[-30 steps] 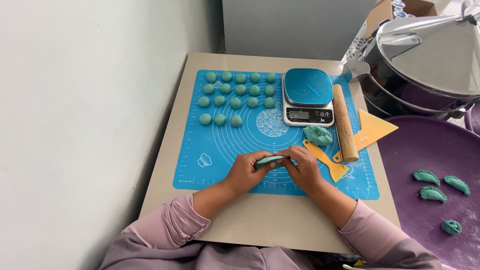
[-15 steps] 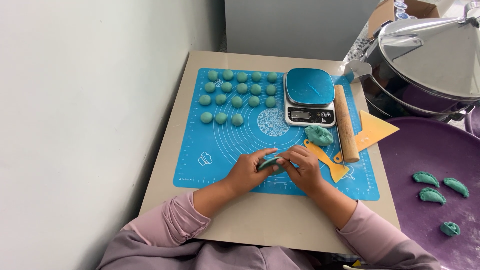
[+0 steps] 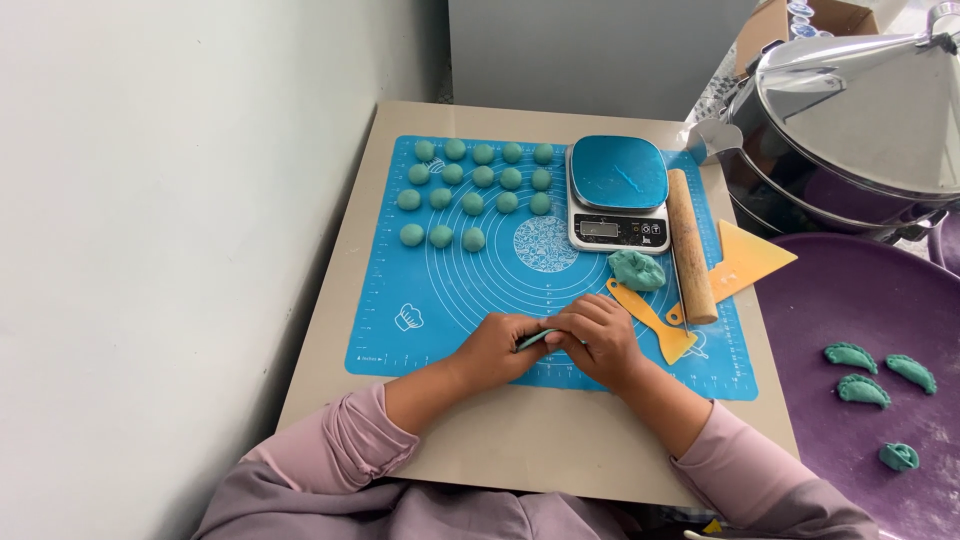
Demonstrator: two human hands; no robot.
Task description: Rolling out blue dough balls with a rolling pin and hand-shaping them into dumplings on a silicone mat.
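Both hands pinching a teal dough piece over the near edge of the mat.

I see my left hand (image 3: 497,348) and right hand (image 3: 602,340) closed together on a flat teal dough piece (image 3: 534,339), held just above the blue silicone mat (image 3: 450,290) so both thumbs can work its edge. Dough balls (image 3: 474,185) sit in rows at the far left, clear of my hands; the scale (image 3: 618,193), rolling pin (image 3: 691,245) and dough lump (image 3: 637,269) wait to the right. Since half a second ago the hands have drawn closer, covering more of the piece.
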